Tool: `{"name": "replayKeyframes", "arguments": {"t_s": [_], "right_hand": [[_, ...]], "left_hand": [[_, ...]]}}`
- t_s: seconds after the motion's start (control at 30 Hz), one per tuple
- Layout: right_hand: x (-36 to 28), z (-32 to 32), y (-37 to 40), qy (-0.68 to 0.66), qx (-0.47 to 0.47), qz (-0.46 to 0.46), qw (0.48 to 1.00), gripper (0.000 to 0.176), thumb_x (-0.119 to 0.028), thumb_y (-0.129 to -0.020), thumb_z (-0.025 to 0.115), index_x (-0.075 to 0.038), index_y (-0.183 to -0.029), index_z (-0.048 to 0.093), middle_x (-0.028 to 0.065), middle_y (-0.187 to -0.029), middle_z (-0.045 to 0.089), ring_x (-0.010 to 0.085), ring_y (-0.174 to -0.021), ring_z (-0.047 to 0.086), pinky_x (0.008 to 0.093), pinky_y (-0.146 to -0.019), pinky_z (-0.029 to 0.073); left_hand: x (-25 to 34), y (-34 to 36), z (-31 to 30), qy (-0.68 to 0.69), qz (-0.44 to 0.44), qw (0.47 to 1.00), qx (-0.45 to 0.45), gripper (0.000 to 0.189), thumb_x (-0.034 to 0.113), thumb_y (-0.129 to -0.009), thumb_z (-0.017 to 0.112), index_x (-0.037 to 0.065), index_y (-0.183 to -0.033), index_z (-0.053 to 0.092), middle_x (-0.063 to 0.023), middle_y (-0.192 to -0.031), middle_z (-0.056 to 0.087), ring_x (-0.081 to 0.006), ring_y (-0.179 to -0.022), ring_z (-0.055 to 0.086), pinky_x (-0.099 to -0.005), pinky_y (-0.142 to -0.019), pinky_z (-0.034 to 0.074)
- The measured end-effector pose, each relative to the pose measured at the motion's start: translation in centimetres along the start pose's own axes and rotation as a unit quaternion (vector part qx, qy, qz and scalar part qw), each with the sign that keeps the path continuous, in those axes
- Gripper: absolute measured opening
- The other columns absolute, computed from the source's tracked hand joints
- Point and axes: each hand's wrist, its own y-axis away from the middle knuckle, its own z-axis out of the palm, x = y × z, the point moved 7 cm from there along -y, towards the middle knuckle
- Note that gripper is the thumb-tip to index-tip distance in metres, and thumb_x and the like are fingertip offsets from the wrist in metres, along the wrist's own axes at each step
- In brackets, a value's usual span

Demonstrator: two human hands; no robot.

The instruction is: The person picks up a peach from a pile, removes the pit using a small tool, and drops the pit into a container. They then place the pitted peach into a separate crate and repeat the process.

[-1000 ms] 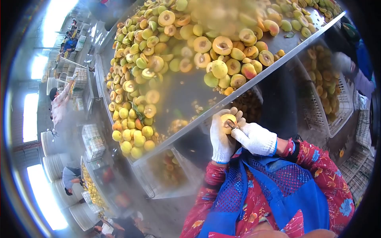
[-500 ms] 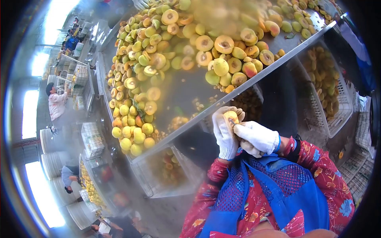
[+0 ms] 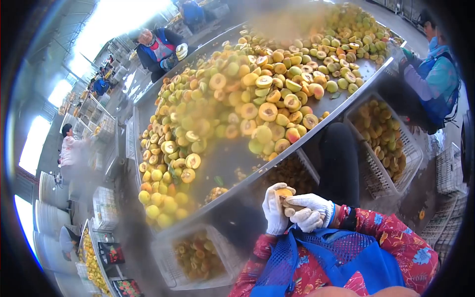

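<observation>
My left hand (image 3: 275, 209), in a white knit glove, is closed around a yellow halved fruit (image 3: 284, 192) just beyond the near edge of the metal table. Close against it, my right hand (image 3: 310, 212), also gloved, has its fingers curled at the fruit's near side. Whether a tool is in those fingers is too small to make out. Many halved fruits (image 3: 267, 112), some with pits showing, lie heaped on the metal table (image 3: 232, 157) in front of me.
White crates of fruit stand below the table edge, one at lower left (image 3: 168, 262) and one at right (image 3: 413, 157). One co-worker (image 3: 435, 79) sits at the right, another (image 3: 161, 49) across the table. Stacked crates (image 3: 449, 168) are at far right.
The view has tilted up and shifted, so the table appears higher and both co-workers show more fully. My hands still hold the fruit together and appear lower in view.
</observation>
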Motion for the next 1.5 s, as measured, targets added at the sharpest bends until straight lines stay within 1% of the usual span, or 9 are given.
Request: {"name": "replayKeyframes", "arguments": {"t_s": [0.17, 0.3, 0.4, 0.53, 0.9, 1.03, 1.27, 1.37, 1.5], "right_hand": [[0.9, -1.4, -0.3, -0.022, -0.071, -0.014, 0.997, 0.039, -0.04, -0.11, 0.04, -0.005, -0.101, 0.055, -0.0037, -0.058, 0.043, 0.006, -0.035, 0.038, 0.0231, -0.034, 0.031], [0.0, 0.7, -1.5, 0.029, -0.121, -0.043, 0.991, 0.04, -0.042, -0.111, 0.037, -0.007, -0.102, 0.053, -0.003, -0.056, 0.043, 0.0058, -0.034, 0.036, 0.0231, -0.031, 0.029], [-2.6, -0.7, -1.6, 0.102, 0.05, -0.045, 0.993, 0.042, -0.047, -0.109, 0.042, -0.01, -0.094, 0.056, -0.0039, -0.053, 0.038, 0.0059, -0.034, 0.032, 0.0228, -0.031, 0.027], [-5.4, -5.4, -1.2, 0.212, 0.182, -0.034, 0.96, 0.041, -0.044, -0.109, 0.044, -0.007, -0.094, 0.057, -0.0045, -0.056, 0.04, 0.0053, -0.039, 0.034, 0.0224, -0.033, 0.027], [-6.5, -6.3, 1.7, 0.327, 0.249, -0.101, 0.906, 0.04, -0.039, -0.109, 0.048, -0.002, -0.116, 0.061, -0.0021, -0.056, 0.046, 0.0074, -0.04, 0.04, 0.0234, -0.036, 0.032], [-7.2, -5.6, 3.4, 0.388, 0.258, -0.164, 0.87, 0.04, -0.038, -0.107, 0.052, 0.0, -0.107, 0.063, -0.0013, -0.056, 0.048, 0.0076, -0.041, 0.043, 0.0225, -0.037, 0.033], [-8.0, 0.9, 1.4, 0.695, 0.31, -0.245, 0.6, 0.036, -0.036, -0.104, 0.054, -0.001, -0.098, 0.061, 0.0128, -0.069, 0.062, 0.0252, -0.053, 0.06, 0.0361, -0.049, 0.045], [-7.2, 3.4, 0.6, 0.807, 0.291, -0.302, 0.415, 0.037, -0.032, -0.102, 0.055, 0.004, -0.101, 0.064, 0.0253, -0.082, 0.067, 0.0417, -0.066, 0.066, 0.0464, -0.059, 0.052], [-6.1, 3.3, 0.1, 0.832, 0.331, -0.25, 0.368, 0.048, -0.032, -0.104, 0.052, 0.011, -0.123, 0.059, 0.028, -0.085, 0.068, 0.042, -0.068, 0.068, 0.047, -0.06, 0.053]], "left_hand": [[-2.3, 1.3, -1.2, 0.056, -0.036, 0.998, 0.023, 0.029, 0.025, -0.104, 0.056, 0.001, -0.119, 0.057, -0.0138, -0.098, 0.07, -0.0197, -0.091, 0.067, -0.0328, -0.084, 0.055], [2.9, 2.3, -2.6, -0.462, 0.21, 0.858, 0.073, 0.024, 0.009, -0.096, 0.061, 0.0, -0.118, 0.058, -0.0154, -0.102, 0.068, -0.0219, -0.086, 0.068, -0.0338, -0.08, 0.056], [2.1, 4.6, -11.6, -0.119, -0.01, 0.948, 0.296, 0.025, 0.017, -0.096, 0.06, 0.001, -0.116, 0.059, -0.0193, -0.105, 0.068, -0.028, -0.083, 0.068, -0.0362, -0.08, 0.056], [8.9, 7.8, -18.0, -0.743, -0.152, 0.551, 0.349, 0.036, 0.034, -0.1, 0.056, 0.004, -0.121, 0.061, -0.0228, -0.121, 0.064, -0.0434, -0.108, 0.064, -0.0509, -0.093, 0.052], [2.2, -18.6, -4.2, -0.734, -0.071, 0.675, -0.037, 0.058, 0.047, -0.088, 0.064, 0.009, -0.132, 0.058, -0.0246, -0.122, 0.063, -0.0397, -0.11, 0.066, -0.0492, -0.096, 0.052], [0.4, -18.5, -7.5, -0.356, -0.199, 0.913, -0.016, 0.052, 0.028, -0.092, 0.062, 0.003, -0.136, 0.049, -0.0172, -0.112, 0.067, -0.0288, -0.092, 0.07, -0.0362, -0.076, 0.059], [1.0, -8.1, -5.5, 0.251, -0.14, 0.958, 0.004, 0.037, 0.03, -0.108, 0.048, 0.009, -0.138, 0.045, -0.0198, -0.123, 0.061, -0.0343, -0.096, 0.068, -0.041, -0.078, 0.06], [0.0, -5.3, -4.2, 0.319, -0.146, 0.935, 0.04, 0.033, 0.04, -0.11, 0.041, 0.012, -0.127, 0.049, -0.0241, -0.127, 0.06, -0.0402, -0.108, 0.065, -0.0474, -0.09, 0.058], [-0.9, -2.6, -2.5, 0.336, -0.154, 0.925, 0.085, 0.03, 0.04, -0.111, 0.037, 0.014, -0.119, 0.048, -0.024, -0.13, 0.06, -0.0398, -0.117, 0.062, -0.0508, -0.097, 0.055]]}}
